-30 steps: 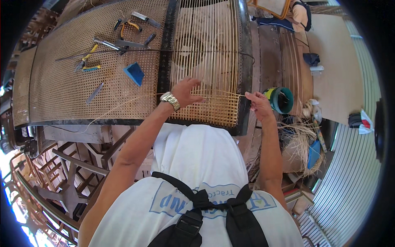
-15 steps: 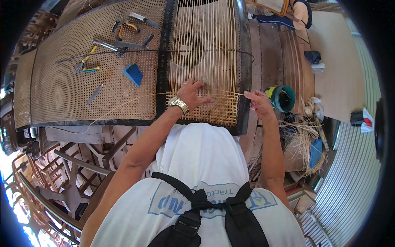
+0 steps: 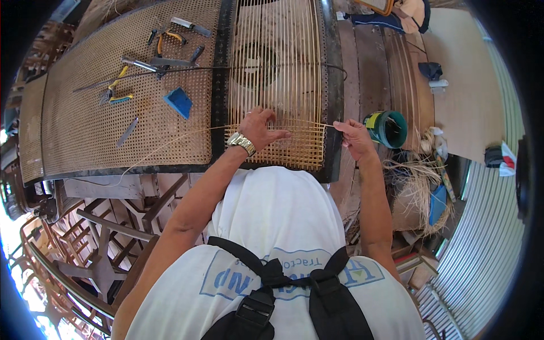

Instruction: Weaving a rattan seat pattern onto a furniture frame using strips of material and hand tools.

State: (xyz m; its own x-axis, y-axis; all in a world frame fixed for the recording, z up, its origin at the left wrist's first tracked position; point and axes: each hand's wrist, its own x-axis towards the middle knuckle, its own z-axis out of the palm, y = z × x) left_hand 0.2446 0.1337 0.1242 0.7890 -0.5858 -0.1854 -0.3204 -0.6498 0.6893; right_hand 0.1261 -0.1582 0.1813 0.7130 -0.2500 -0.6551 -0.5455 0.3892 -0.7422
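Note:
A dark wooden frame (image 3: 334,113) holds a half-woven cane panel, with long strands running away from me and a close grid (image 3: 292,153) at the near end. My left hand (image 3: 262,129), wearing a metal watch, rests on the strands with thumb and fingers apart. Between finger and thumb, my right hand (image 3: 356,139) pinches a thin cane strand (image 3: 327,124) at the frame's right edge. This strand crosses the panel, and its long tail (image 3: 161,146) trails out over the left side.
On finished cane webbing (image 3: 73,124) at left lie yellow-handled pliers (image 3: 116,88), a knife (image 3: 175,62), a blade (image 3: 127,131) and a blue block (image 3: 178,102). A green bucket (image 3: 391,129) and loose fibres (image 3: 413,187) sit at right. Another person (image 3: 411,17) is at the far right.
The view has shifted slightly, so the frame and tools sit a little higher and further left. Both hands keep nearly the same pose, and the right still pinches the strand.

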